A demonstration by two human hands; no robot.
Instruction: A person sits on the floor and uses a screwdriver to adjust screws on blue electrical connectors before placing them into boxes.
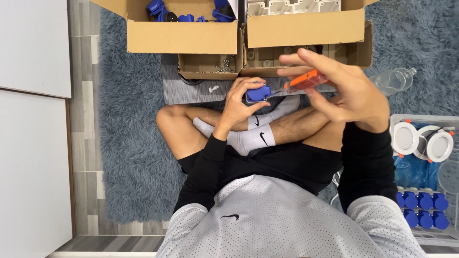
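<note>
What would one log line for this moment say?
left hand: holds blue plastic part | right hand: orange-handled screwdriver, tip at part | seated cross-legged on grey rug

The screwdriver (303, 81) at upper centre had an orange handle, and the small part (258, 92) beside it was blue. Brown cardboard boxes (184, 36) lined the top edge — blue pieces (158, 8) in the left one, pale grey ones (291, 5) in the right. The shaggy rug (129, 143) was slate blue, the socks (248, 138) white with black marks, the sleeves (203, 172) black. At lower right sat blue caps (420, 210) — and white round fittings (405, 137) above them.
</note>
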